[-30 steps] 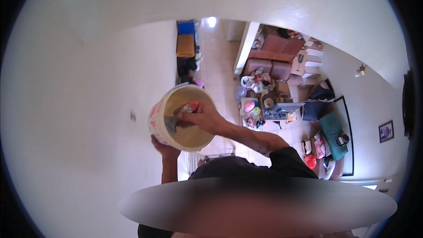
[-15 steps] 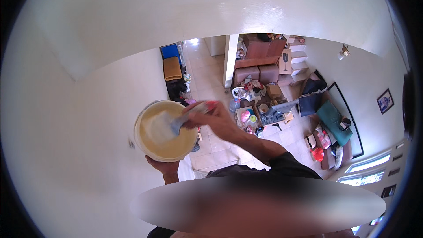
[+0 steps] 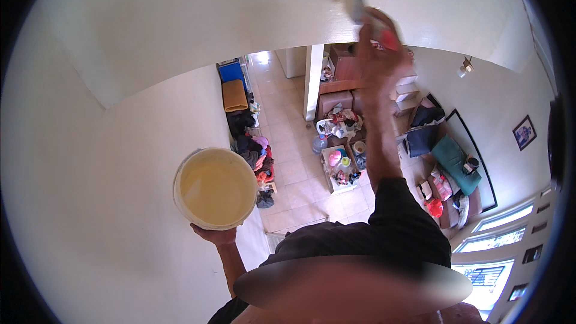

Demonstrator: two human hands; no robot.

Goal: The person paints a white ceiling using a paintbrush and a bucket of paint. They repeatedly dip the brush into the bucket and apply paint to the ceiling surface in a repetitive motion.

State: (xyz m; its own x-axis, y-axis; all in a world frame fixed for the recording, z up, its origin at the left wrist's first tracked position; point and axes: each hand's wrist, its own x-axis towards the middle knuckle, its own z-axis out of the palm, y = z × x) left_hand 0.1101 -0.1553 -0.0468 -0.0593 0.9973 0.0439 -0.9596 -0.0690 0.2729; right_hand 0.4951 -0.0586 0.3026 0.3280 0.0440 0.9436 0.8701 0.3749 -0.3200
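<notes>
My left hand (image 3: 217, 233) supports a white paint bucket (image 3: 215, 187) from below at the lower left of the head view. Pale cream liquid shows inside it. My right hand (image 3: 379, 48) is raised high toward the white overhead surface (image 3: 252, 12) and grips a paintbrush (image 3: 356, 1) with a grey head. Red shows between the fingers. The brush is blurred against that surface, and I cannot tell if it touches.
Far below are a tiled floor (image 3: 291, 177) with piles of clothes (image 3: 252, 150), a cluttered table (image 3: 339, 168) and sofas (image 3: 453, 165). A white pillar (image 3: 313, 84) stands mid-view. A wall lamp (image 3: 465, 67), a picture (image 3: 524, 132) and windows (image 3: 492, 240) are at the right.
My right hand has lifted the brush out of the bucket and moved it up and right to the overhead surface. The bucket in my left hand has shifted left and lower in the view.
</notes>
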